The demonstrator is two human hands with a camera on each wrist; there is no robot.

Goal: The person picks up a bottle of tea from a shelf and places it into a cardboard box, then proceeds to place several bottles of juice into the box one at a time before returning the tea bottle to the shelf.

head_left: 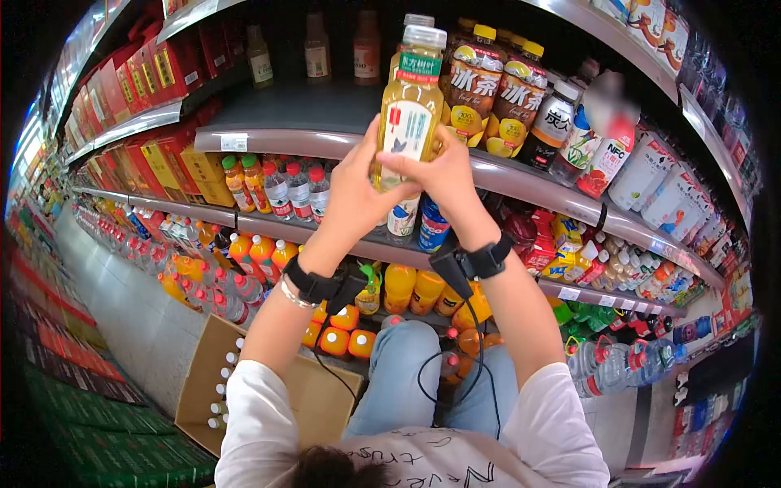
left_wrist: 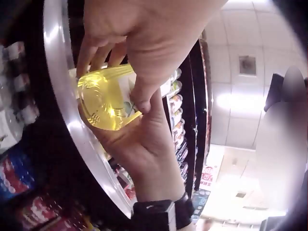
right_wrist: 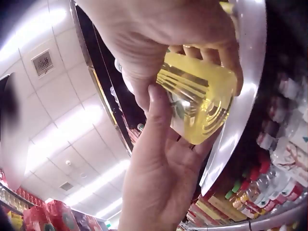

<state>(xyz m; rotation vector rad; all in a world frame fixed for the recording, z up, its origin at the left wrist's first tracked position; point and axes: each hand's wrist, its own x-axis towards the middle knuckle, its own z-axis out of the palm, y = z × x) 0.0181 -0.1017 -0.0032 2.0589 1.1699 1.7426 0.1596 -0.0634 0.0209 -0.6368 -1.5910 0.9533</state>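
Both hands grip a tea bottle [head_left: 412, 98] with a white cap, a green neck band and a white label over pale yellow liquid. My left hand [head_left: 364, 183] wraps its left side, and my right hand [head_left: 446, 175] holds the right side; the thumbs lie across the front near the base. The bottle stands upright at the front of the upper shelf, overlapping its edge in the head view. From below, its yellow base [left_wrist: 102, 101] shows between the hands in the left wrist view. A similar capped bottle [head_left: 418, 22] stands right behind it, mostly hidden.
Iced tea bottles [head_left: 473, 85] stand right of the hands, beside a black-labelled bottle [head_left: 553, 122]. Several bottles [head_left: 317, 49] sit deep on the dark upper shelf [head_left: 285, 110]. Below are rows of drinks. An open cardboard box [head_left: 313, 390] with white-capped bottles stands on the floor at left.
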